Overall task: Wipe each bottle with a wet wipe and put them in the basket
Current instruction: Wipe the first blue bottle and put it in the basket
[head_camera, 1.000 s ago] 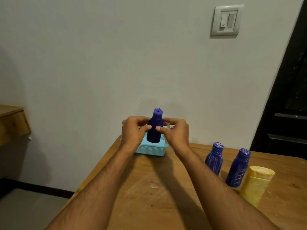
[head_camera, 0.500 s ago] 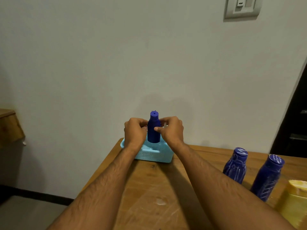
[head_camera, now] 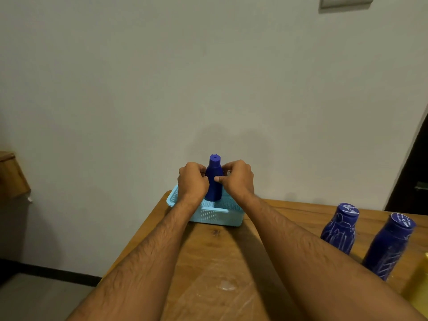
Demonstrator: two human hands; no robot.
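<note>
Counter point(head_camera: 220, 262) of wood carries a pale blue basket point(head_camera: 215, 215) at its far edge, where a blue bottle point(head_camera: 214, 179), held higher a second ago, now stands lowered inside. Left hand point(head_camera: 192, 181) and right hand point(head_camera: 238, 180) pinch its sides. Two bottles point(head_camera: 340, 228) still wait unwiped nearby.

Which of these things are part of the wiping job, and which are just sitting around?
Part of the job: blue bottle gripped by left hand and right hand, light blue basket, two blue bottles waiting on the table.

Just around: yellow container, wall switch.
</note>
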